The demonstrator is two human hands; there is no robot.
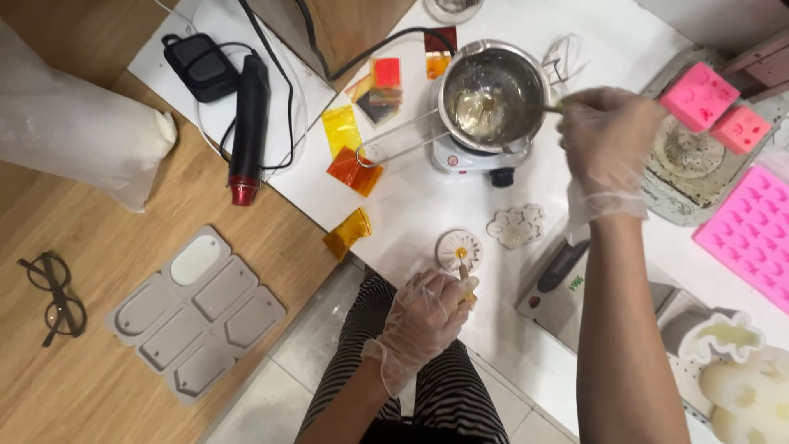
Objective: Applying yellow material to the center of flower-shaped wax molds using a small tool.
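**Wax work at the white table**

The gloved right hand [606,140], upper right, grips what seems a thin stirrer in the steel melting pot [491,94] on its small white hotplate [470,158]. The gloved left hand [423,316], lower centre, pinches a small stick [465,275] over the round white flower mould [459,249]. A jolt could slop hot wax onto the table.

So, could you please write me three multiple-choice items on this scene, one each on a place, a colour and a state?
1. Where does the metal pot sit?
A. on the small white hotplate
B. on the wooden floor
C. inside a pink mould

2. What colour is the tip of the black heat gun?
A. green
B. red
C. white

3. What is the left hand doing?
A. resting empty
B. gripping the glasses
C. holding a small stick at the round white mould

Answers: 1 A, the pot stands on the hotplate. 2 B, the nozzle end is red. 3 C, gloved fingers pinch the stick there.
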